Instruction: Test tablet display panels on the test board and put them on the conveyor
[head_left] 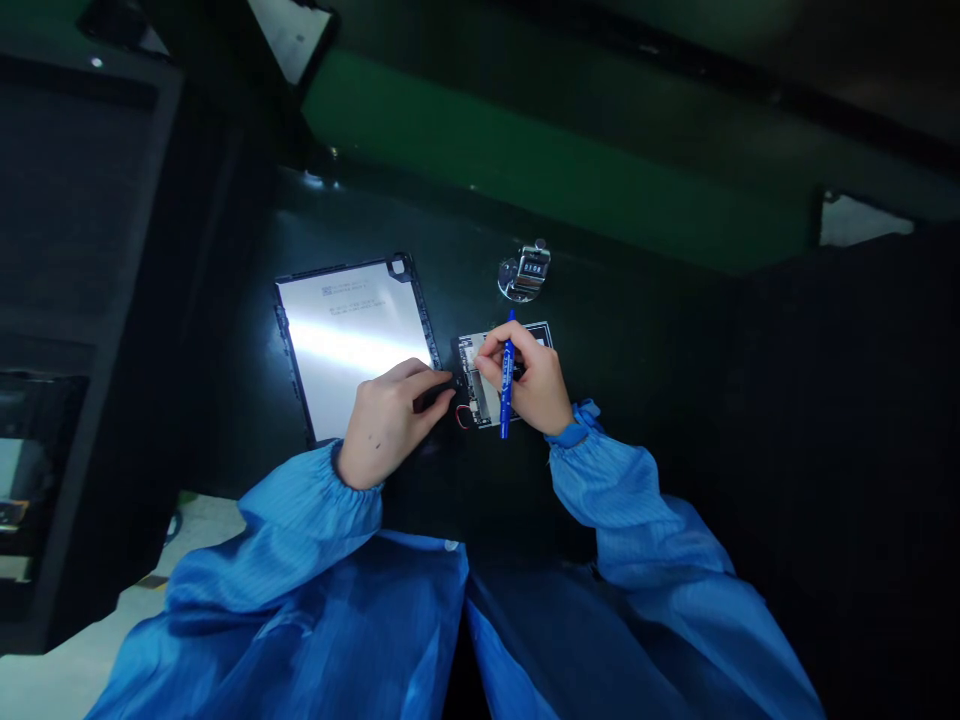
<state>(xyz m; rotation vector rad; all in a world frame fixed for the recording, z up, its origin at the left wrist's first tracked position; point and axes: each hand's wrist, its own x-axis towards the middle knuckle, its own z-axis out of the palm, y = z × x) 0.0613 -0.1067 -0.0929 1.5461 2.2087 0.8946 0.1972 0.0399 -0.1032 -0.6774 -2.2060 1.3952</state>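
Head view: the right hand grasps a marker, seemingly working at the circuit board; steadiness matters next. Left hand: grip unclear.

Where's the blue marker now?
In the head view, right of centre, the right hand holds the blue marker over the circuit board, below the tally counter.

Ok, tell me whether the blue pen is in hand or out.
In hand: the blue pen is held by the right hand, both ends sticking out of the grip. Capped or uncapped: cannot tell.
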